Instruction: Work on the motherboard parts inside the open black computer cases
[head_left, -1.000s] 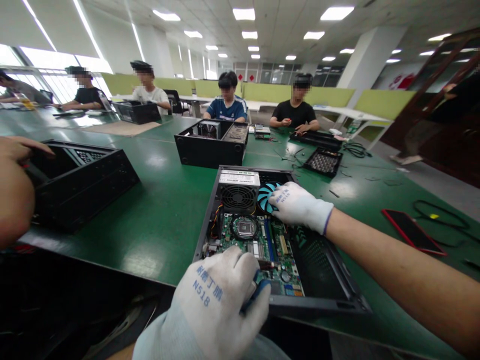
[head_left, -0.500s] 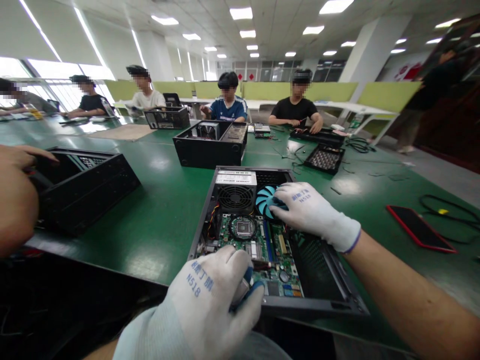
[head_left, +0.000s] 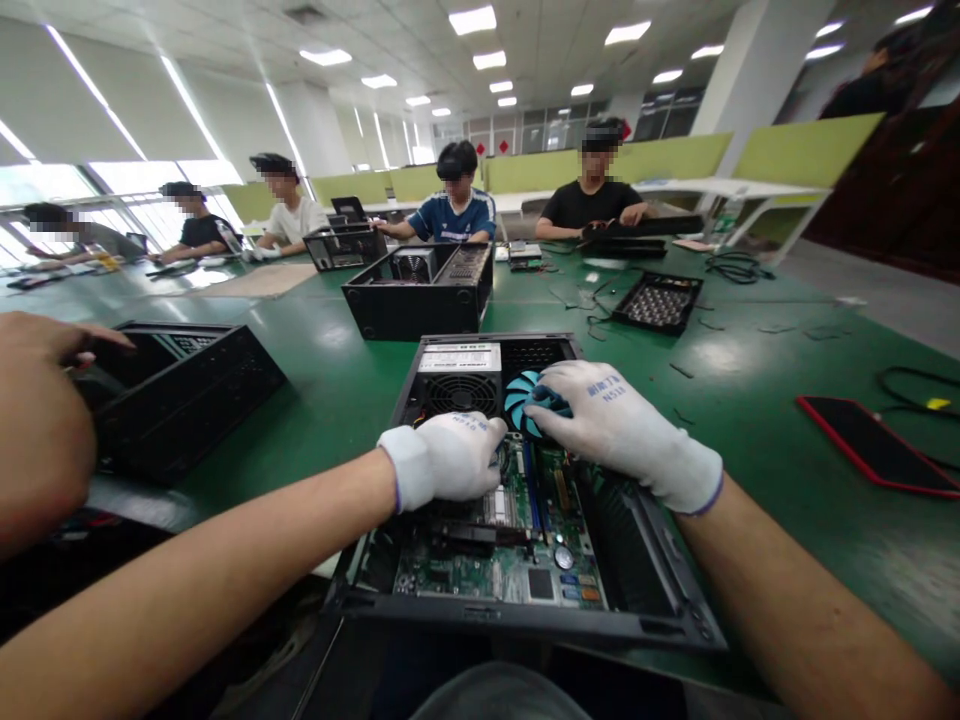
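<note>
An open computer case lies on the table in front of me, with a green motherboard inside. My right hand, in a white glove with blue fingertips, grips a light-blue cooling fan at the back of the case, beside the power supply. My left hand, also gloved, is over the upper part of the board. Its fingers are curled downward and drawn together; whatever is in them is hidden. The processor socket area beneath is covered by this hand.
Another person's hand reaches into a black case at my left. Across the table stands another case, with several people working beyond. Right of my case are a black tray, a red-edged phone-like slab and cables.
My left hand has moved forward from the near edge of the case to the upper motherboard. The grey object in its fingers before is out of sight. My right hand stays at the fan.
</note>
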